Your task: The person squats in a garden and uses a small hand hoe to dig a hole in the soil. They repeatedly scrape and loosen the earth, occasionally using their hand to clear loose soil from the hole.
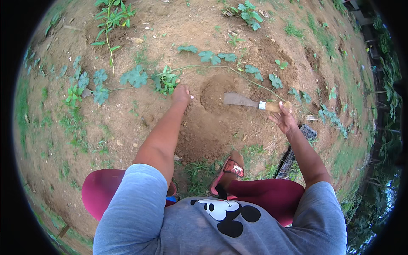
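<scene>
My left hand point(182, 94) is closed at the base of a small leafy green plant point(167, 79); whether its fingers grip the stems is hard to tell. My right hand point(283, 118) holds the wooden handle of a machete-like knife point(240, 99) with a short, broad metal blade. The blade points left, over a shallow hole point(215, 92) dug in the brown soil. A creeping vine point(207, 66) with lobed leaves runs just beyond the hole, from the small plant towards the right, and passes behind the knife handle.
A black plastic seedling tray point(290, 162) lies on the ground by my right forearm. Loose dug soil point(204, 140) lies before my sandalled feet point(229, 170). A taller leafy plant point(110, 32) stands at the upper left, and another lobed-leaf plant point(249, 15) grows farther off.
</scene>
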The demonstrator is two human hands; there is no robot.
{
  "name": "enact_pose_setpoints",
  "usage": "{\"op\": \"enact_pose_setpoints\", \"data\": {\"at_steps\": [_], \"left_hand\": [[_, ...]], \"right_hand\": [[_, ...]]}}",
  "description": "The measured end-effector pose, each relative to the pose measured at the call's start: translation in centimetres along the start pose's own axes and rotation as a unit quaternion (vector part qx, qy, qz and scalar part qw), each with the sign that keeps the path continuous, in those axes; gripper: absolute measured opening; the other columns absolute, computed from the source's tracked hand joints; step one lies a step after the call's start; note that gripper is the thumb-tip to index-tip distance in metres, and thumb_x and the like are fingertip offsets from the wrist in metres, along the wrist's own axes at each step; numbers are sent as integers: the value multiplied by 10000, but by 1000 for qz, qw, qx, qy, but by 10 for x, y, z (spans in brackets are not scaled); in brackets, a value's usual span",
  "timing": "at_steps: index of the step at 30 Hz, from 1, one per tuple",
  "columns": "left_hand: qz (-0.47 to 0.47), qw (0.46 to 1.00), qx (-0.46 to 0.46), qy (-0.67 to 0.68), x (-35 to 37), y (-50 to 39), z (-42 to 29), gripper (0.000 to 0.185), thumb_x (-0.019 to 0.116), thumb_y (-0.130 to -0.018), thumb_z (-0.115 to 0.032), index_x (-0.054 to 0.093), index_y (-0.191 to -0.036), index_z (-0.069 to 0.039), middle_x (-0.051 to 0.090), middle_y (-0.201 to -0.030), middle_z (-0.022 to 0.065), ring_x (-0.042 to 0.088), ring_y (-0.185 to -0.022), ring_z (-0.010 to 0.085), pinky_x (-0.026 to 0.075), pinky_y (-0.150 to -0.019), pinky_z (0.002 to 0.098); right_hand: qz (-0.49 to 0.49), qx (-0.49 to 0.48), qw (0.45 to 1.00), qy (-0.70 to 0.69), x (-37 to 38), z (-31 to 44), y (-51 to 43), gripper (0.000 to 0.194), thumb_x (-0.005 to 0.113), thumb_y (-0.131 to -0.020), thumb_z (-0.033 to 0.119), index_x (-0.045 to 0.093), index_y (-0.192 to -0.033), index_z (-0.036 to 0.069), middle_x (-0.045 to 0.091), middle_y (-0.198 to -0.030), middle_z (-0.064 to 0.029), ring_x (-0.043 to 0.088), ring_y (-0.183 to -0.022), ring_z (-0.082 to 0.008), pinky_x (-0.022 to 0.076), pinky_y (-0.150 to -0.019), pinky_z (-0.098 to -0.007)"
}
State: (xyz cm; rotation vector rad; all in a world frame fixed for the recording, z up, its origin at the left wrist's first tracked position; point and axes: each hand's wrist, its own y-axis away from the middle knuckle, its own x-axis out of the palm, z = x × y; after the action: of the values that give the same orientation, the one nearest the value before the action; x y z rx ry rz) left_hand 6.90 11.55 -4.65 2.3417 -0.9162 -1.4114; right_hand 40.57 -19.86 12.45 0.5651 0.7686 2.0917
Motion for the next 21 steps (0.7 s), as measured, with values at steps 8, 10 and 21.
{"op": "enact_pose_setpoints", "data": {"at_steps": [8,10,21], "left_hand": [[-8,1000,-7,-15,-10,7,1,341,947,-703,-229,679,-861,-90,660,-1103,128,673,-1069,321,549,-891,436],[-8,1000,-13,-17,-11,9,-1,336,945,-703,-223,676,-851,-88,662,-1108,131,675,-1058,321,549,-888,438],[-5,1000,11,-11,-4,0,1,381,958,-691,-246,680,-877,-64,645,-1144,148,656,-1092,336,543,-917,452]], "right_hand": [[19,-8,723,690,27,35,24,473,871,-830,338,659,-1192,120,676,-1067,-47,706,-983,-166,569,-705,-319],[63,-79,511,854,89,30,70,461,821,-856,314,647,-1226,103,678,-1080,-59,691,-992,-192,551,-748,-361],[112,-324,516,785,74,58,162,487,641,-953,151,582,-1429,65,699,-940,-134,709,-791,-292,577,-724,-436]]}}
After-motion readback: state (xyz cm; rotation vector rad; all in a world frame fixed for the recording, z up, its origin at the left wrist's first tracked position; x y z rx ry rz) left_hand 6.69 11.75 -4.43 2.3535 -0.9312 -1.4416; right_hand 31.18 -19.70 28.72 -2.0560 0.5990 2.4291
